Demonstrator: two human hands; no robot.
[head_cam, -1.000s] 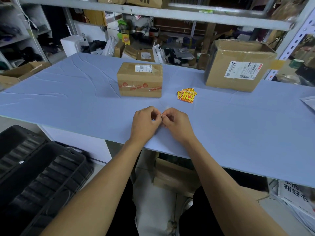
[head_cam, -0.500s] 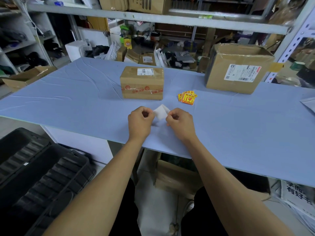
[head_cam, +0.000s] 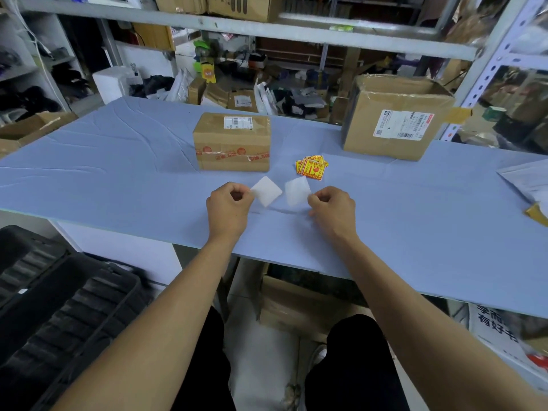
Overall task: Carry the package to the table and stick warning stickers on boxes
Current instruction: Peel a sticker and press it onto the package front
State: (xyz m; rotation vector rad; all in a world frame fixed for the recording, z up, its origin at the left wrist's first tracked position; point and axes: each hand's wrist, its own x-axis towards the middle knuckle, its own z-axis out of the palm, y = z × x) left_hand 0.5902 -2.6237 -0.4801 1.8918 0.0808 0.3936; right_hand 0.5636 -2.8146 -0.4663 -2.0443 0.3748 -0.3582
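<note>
Above the blue table [head_cam: 118, 173], my left hand [head_cam: 229, 207] pinches a white square sheet [head_cam: 267, 191] by its corner. My right hand [head_cam: 333, 210] pinches a second white, slightly see-through square [head_cam: 297, 191]; the two sheets are apart. I cannot tell which is the sticker and which the backing. Just beyond my right hand lies a small pile of yellow-and-red warning stickers [head_cam: 312, 168]. A small taped cardboard box [head_cam: 232, 143] with a label on top stands behind my hands. At the back right stands a larger cardboard box [head_cam: 394, 117] with a shipping label.
A white mailer bag [head_cam: 527, 179] lies at the table's right edge. A black plastic crate [head_cam: 59, 307] sits on the floor at my left, and a cardboard box [head_cam: 290, 301] under the table. Cluttered metal shelving rises behind the table.
My hands were together working at one white piece; they have since pulled apart, splitting it into two white squares, one in each hand, lifted slightly toward the boxes.
</note>
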